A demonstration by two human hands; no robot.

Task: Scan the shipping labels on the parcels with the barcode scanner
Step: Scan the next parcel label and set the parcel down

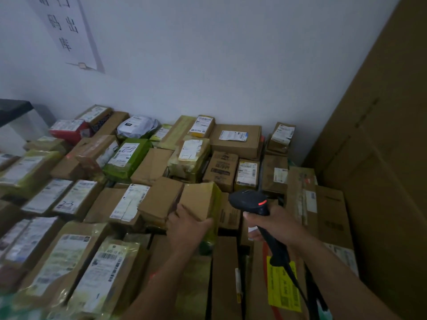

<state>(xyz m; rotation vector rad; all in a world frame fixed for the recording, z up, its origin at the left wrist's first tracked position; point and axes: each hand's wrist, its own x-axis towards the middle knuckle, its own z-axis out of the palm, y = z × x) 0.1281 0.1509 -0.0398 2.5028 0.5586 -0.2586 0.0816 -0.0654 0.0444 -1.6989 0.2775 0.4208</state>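
Near edge: flat brown cartons [225, 273], one bearing a yellow label [283, 285]. Left hand [184, 224] grips a small cardboard parcel [199, 199], fingers curled over its near edge, box tilted (glossy yellowish tape down its right side). Right hand [277, 224] wraps the handle of the black barcode scanner [250, 199], red light lit, just right of that parcel. Beyond: tightly packed parcels [235, 139], corrugated brown, white labels, one green wrap [129, 158]. Rear: matte white wall [208, 65], paper sign [67, 26]; tall cardboard sheet [381, 135] at right.
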